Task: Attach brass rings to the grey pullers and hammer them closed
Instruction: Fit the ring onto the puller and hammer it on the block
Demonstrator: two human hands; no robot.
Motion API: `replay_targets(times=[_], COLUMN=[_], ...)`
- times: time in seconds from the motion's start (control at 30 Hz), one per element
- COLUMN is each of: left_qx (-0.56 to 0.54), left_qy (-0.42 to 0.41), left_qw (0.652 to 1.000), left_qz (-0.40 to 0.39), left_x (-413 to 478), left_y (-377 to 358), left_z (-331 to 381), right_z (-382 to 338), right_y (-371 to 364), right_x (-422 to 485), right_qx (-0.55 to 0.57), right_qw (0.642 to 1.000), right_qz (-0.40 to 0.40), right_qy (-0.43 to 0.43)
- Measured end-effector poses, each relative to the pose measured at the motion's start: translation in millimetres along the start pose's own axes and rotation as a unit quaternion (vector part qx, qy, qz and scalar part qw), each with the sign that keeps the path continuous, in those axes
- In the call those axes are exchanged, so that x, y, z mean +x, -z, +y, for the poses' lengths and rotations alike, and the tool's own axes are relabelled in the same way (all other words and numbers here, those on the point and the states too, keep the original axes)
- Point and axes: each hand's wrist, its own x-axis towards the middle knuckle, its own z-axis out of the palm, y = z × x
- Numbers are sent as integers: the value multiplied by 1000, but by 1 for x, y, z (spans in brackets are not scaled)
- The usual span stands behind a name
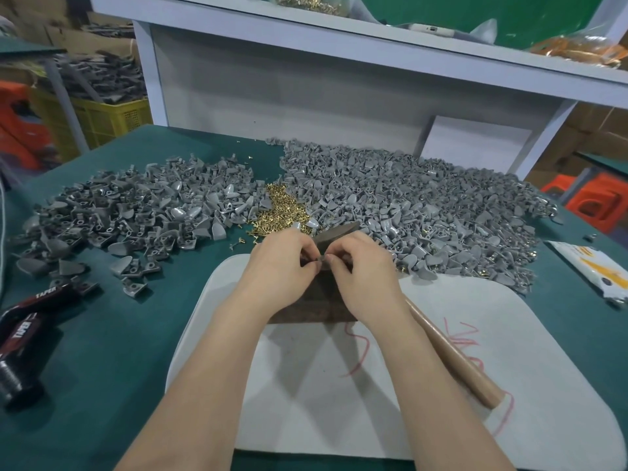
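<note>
The left hand (pixel 282 263) and right hand (pixel 360 265) both pinch one small grey puller (pixel 321 264) over the dark metal block (pixel 312 311). Small brass rings (pixel 278 212) lie heaped just beyond.

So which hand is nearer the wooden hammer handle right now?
Right. The right hand is just up-left of the wooden handle, wrist over its far end; the left hand lies farther left. Both pinch a small piece.

grey pullers (pixel 407 205), brass rings (pixel 278 212), teal table (pixel 119 334), white mat (pixel 339 402) with red scribbles (pixel 462 338)
</note>
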Motion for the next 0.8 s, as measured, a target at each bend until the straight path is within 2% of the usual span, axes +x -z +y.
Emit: replay_targets(times=[0.17, 0.33, 0.57, 0.7, 0.8], left_qx=[-2, 4, 16, 16, -2], left_qy=[-2, -7, -24, -22, -1], left_qw=[1000, 1000, 999, 1000, 1000], left_qz=[2, 9, 16, 16, 17], left_x=[1, 2, 3, 3, 1], left_y=[-2, -3, -3, -3, -3], left_z=[0, 0, -1, -1, 0], right_z=[-6, -14, -22, -21, -13], right_y=[2, 5, 7, 6, 14], right_x=[3, 6, 9, 8, 10], right_qx=[-77, -135, -192, -191, -103], right_qw=[997, 990, 980, 980, 992], right_qz=[-4, -42, -54, -58, -76], right_qy=[22, 3, -1, 4, -18])
